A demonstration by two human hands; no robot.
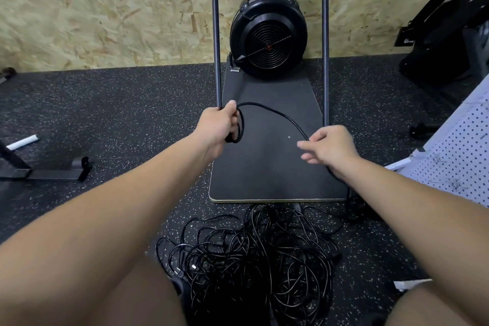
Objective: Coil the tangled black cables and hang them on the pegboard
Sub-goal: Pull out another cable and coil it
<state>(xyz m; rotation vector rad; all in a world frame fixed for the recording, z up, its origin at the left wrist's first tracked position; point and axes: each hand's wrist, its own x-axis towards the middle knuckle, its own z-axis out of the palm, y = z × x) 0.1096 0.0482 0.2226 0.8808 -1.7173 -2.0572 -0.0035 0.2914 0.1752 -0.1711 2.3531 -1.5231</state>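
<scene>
Left hand (219, 124) grips a small coil (238, 127) of thin, round black cable, fingers curled around it. The cable (280, 115) arcs to the right hand (330, 145), fingers loosely bent, strand passing beneath the palm; grip cannot be confirmed. Glossy tangled cables (254, 251) lie on speckled rubber flooring (105, 103). White perforated pegboard (455, 156) stands right; chipboard wall (105, 8) behind.

A tangled heap of thin black cables (254, 259) lies on the speckled floor (119, 114) just off the black mat's (270, 167) near edge. White pegboard (460, 156) leans at the floor's right edge.
</scene>
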